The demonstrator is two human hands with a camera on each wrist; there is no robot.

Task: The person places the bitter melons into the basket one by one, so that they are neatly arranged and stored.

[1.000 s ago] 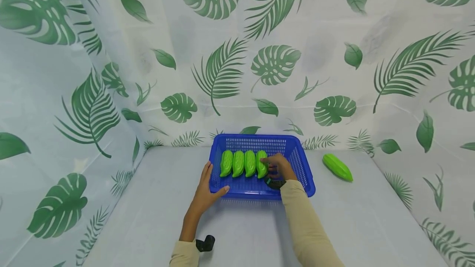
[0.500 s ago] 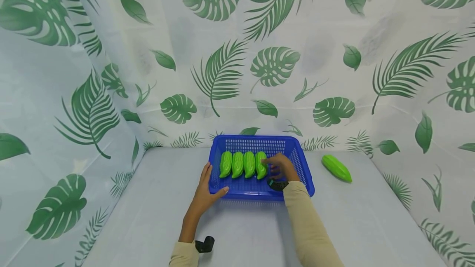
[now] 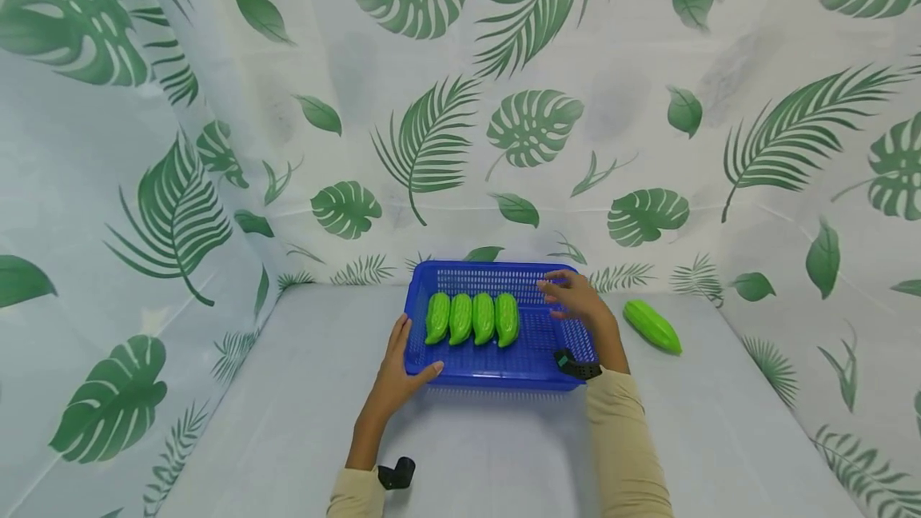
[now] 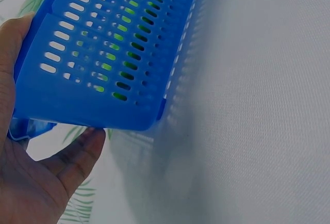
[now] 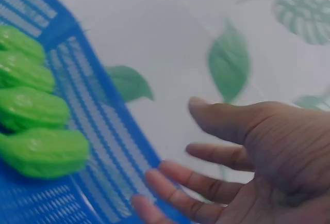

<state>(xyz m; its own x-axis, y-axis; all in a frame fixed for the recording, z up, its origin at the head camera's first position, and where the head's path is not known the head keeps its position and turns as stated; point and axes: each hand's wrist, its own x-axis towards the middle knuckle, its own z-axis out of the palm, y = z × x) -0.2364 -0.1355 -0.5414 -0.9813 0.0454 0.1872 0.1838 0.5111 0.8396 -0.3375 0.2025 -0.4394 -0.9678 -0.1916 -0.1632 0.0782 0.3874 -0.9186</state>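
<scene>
A blue plastic basket (image 3: 496, 366) with slotted walls stands on the white table. Inside, on its left and middle part, several bright green toy bitter gourds (image 3: 461, 318) lie side by side in a row. My left hand (image 3: 394, 380) holds the near-left corner; in the left wrist view the thumb touches the rim and the fingers (image 4: 85, 154) meet the end wall. Over the basket's right wall is my right hand (image 3: 579, 302), fingers spread and holding nothing. In the right wrist view it is apart from the nearest gourd (image 5: 46, 152).
One more green gourd-like piece (image 3: 652, 326) lies alone on the table (image 3: 691, 422), right of the basket. A white cloth (image 3: 446, 142) with printed leaves hangs behind and at both sides. The basket's back wall is close to it.
My right hand has let go of the rightmost gourd in the row and moved right and up, over the basket's right wall. My left hand has stayed at the corner.
</scene>
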